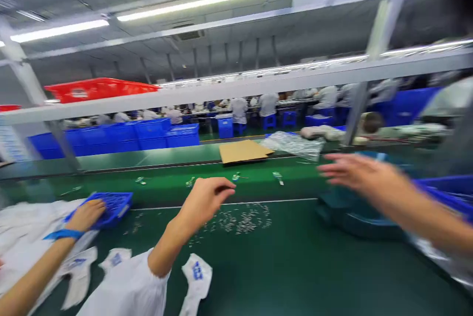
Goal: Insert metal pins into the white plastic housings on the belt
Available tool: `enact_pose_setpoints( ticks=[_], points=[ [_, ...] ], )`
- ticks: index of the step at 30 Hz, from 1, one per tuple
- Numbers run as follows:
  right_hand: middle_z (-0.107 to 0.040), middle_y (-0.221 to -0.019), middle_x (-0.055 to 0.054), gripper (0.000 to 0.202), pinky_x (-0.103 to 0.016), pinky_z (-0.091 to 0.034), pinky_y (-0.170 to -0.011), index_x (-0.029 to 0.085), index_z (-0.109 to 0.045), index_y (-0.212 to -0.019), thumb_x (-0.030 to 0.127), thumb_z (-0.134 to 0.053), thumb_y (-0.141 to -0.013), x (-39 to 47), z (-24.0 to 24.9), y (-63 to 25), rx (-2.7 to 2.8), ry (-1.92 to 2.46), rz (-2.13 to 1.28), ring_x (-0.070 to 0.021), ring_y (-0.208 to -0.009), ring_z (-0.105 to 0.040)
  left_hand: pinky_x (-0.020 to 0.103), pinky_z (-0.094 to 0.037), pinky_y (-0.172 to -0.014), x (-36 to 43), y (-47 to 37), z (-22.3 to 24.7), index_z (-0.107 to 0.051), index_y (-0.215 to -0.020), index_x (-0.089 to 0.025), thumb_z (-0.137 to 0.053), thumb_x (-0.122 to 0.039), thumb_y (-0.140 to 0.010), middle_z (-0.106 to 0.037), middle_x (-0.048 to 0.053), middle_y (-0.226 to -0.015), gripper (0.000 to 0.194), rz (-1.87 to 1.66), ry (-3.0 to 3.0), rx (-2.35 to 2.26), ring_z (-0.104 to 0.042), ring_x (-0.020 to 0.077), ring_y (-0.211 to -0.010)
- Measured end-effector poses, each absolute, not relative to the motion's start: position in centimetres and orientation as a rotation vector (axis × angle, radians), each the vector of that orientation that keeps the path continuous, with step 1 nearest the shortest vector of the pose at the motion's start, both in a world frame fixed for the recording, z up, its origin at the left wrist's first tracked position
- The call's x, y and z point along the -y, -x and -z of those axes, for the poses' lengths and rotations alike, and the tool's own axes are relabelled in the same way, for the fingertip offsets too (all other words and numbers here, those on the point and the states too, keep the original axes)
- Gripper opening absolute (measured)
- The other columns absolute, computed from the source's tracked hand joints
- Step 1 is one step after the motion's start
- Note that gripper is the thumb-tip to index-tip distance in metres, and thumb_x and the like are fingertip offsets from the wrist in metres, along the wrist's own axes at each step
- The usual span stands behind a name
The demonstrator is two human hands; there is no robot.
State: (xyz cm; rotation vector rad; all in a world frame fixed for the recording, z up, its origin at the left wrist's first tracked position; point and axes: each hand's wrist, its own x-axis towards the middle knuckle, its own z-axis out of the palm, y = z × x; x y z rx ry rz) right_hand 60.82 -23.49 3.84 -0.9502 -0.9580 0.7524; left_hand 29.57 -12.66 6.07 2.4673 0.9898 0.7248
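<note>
My left hand (209, 200), in a white sleeve, hangs above the dark green work surface (295, 267) near the belt's edge. Its thumb and fingers are drawn together in a pinch; anything held there is too small to make out. Many small metallic pieces (246, 222) lie scattered just right of it and below. On the green belt (295, 175) beyond are several small circuit boards (235, 177). My right hand (356, 173), smeared by motion, reaches in from the right with fingers stretched and nothing visible in them. Beneath it stands a teal plastic container (358, 217).
A co-worker's hand (88, 213) with a blue wristband rests in a blue tray (120, 203) at left. White blue-printed pieces (197, 276) lie in front. Cardboard (242, 151) and a plastic bag (295, 144) lie behind the belt. A blue bin (447, 185) stands right.
</note>
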Motion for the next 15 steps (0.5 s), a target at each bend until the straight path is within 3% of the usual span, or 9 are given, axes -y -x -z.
enact_pose_setpoints(
  ticks=[1, 3, 5, 6, 8, 10, 15],
  points=[
    [-0.074, -0.099, -0.011, 0.027, -0.041, -0.058, -0.080, 0.016, -0.071, -0.104, 0.041, -0.063, -0.094, 24.8, -4.2, -60.8, 0.931, 1.003, -0.859, -0.0237, -0.090, -0.072, 0.029, -0.052, -0.087, 14.1, -32.6, -7.2, -0.073, -0.100, -0.032, -0.066, -0.033, -0.091, -0.074, -0.004, -0.099, 0.012, -0.741, -2.508, -0.835, -0.068, 0.0181, -0.093],
    [-0.074, -0.101, -0.014, 0.033, -0.042, -0.056, -0.085, 0.017, -0.072, -0.101, 0.046, -0.058, -0.094, 26.0, -4.1, -59.9, 0.849, 1.037, -0.982, -0.0259, -0.094, -0.072, 0.032, -0.050, -0.089, 16.4, -38.4, -9.6, -0.073, -0.103, -0.030, -0.058, -0.029, -0.096, -0.074, -0.001, -0.102, 0.016, -0.785, -2.649, -0.507, -0.067, 0.0200, -0.097],
    [-0.073, -0.100, -0.013, 0.034, -0.039, -0.055, -0.087, 0.020, -0.070, -0.099, 0.049, -0.056, -0.093, 26.4, -2.9, -59.0, 0.775, 1.009, -0.791, -0.0241, -0.093, -0.072, 0.034, -0.050, -0.090, 17.5, -44.4, -11.7, -0.073, -0.101, -0.026, -0.055, -0.024, -0.097, -0.074, 0.002, -0.097, 0.019, -0.777, -2.698, -0.352, -0.067, 0.0202, -0.094],
    [-0.073, -0.089, -0.010, 0.033, -0.037, -0.055, -0.081, 0.022, -0.070, -0.095, 0.052, -0.058, -0.090, 26.7, -1.8, -58.9, 0.724, 1.035, -0.580, -0.0232, -0.084, -0.072, 0.034, -0.050, -0.091, 17.5, -47.5, -12.5, -0.073, -0.100, -0.024, -0.057, -0.022, -0.096, -0.074, 0.002, -0.097, 0.017, -0.762, -2.718, -0.304, -0.067, 0.0198, -0.094],
    [-0.067, -0.070, -0.007, 0.030, -0.038, -0.054, -0.066, 0.026, -0.069, -0.082, 0.056, -0.065, -0.082, 27.7, 1.4, -59.0, 0.649, 1.092, -0.400, -0.0251, -0.067, -0.066, 0.036, -0.050, -0.093, 17.1, -53.7, -13.6, -0.072, -0.096, -0.020, -0.064, -0.019, -0.092, -0.073, 0.004, -0.097, 0.009, -0.710, -2.767, -0.255, -0.067, 0.0198, -0.097],
    [-0.061, -0.058, -0.005, 0.037, -0.040, -0.049, -0.055, 0.028, -0.068, -0.074, 0.063, -0.060, -0.080, 28.7, 5.7, -59.4, 0.657, 1.272, -0.247, -0.0275, -0.057, -0.061, 0.039, -0.054, -0.090, 16.6, -59.0, -13.8, -0.068, -0.098, -0.015, -0.065, -0.024, -0.092, -0.070, 0.005, -0.100, 0.012, -0.629, -2.817, -0.250, -0.066, 0.0184, -0.095],
    [-0.058, -0.047, 0.000, 0.042, -0.036, -0.047, -0.052, 0.031, -0.069, -0.069, 0.071, -0.057, -0.072, 28.1, 15.3, -58.8, 0.872, 1.404, -0.433, -0.0266, -0.048, -0.060, 0.038, -0.057, -0.084, 16.8, -66.1, -11.9, -0.062, -0.114, -0.017, -0.061, -0.034, -0.096, -0.064, 0.007, -0.115, 0.025, -0.428, -2.916, -0.267, -0.065, 0.0185, -0.097]
  ],
)
